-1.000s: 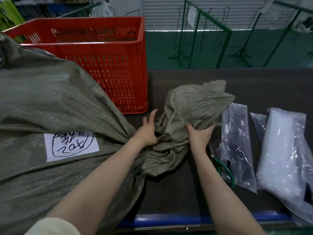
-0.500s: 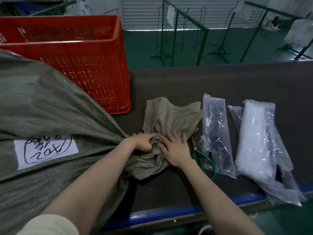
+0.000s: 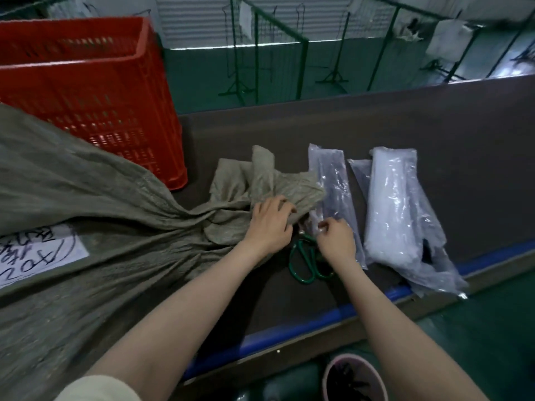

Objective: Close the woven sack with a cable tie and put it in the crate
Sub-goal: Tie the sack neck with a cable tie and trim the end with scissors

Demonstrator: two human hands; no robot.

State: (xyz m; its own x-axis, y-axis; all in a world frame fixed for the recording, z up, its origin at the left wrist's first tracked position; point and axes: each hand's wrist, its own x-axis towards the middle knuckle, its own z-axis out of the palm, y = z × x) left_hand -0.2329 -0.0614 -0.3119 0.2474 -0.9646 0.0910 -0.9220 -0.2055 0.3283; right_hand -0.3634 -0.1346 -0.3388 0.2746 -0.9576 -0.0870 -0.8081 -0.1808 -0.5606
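Sack: grey-green, bulky, lying along worktop left side, neck gathered mid-table | Crate: red, far-left corner, touching sack | Left hand: palm down, clamping neck | Right hand: fingers pinching clear bag edge, above scissors.

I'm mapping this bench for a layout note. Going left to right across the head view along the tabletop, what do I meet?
White label → woven sack → left hand → right hand → narrow clear plastic bag → bulkier clear bag.
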